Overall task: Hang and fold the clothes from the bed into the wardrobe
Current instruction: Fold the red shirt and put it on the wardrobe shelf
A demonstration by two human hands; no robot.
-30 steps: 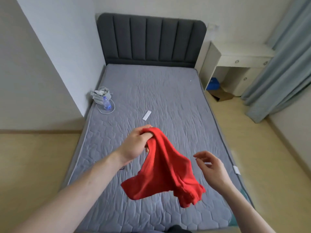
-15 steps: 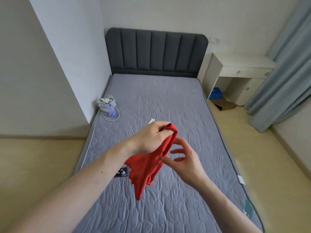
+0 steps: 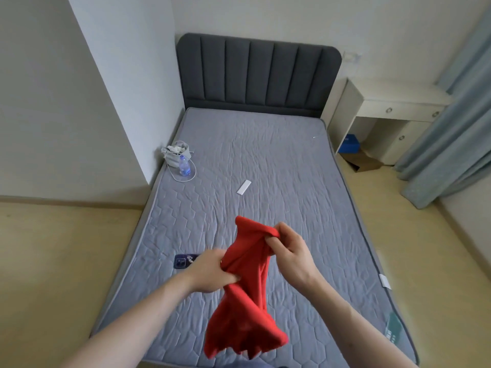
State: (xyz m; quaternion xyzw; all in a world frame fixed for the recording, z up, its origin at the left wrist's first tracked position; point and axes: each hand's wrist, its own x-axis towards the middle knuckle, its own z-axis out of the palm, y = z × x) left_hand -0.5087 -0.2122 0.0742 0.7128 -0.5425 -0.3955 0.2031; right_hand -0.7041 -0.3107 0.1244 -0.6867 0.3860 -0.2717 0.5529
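hands [image 3: 255, 258] gripping bunched red cloth [image 3: 244, 309]

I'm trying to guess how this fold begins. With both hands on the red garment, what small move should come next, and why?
Probably pull the hands apart to spread it: the left hand grips the bunched middle of the red garment, the right hand pinches its top edge, and it hangs twisted above the mattress.

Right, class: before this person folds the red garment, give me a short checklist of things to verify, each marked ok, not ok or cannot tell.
1. Left hand grips the red garment at its middle: ok.
2. Right hand pinches its top edge: ok.
3. Garment spread flat for folding: not ok, it hangs bunched and twisted.
4. Bare mattress ahead to lay it on: ok.
5. Phone out of the way: not ok, it lies near the left hand.
6. Wardrobe open: cannot tell, out of view.
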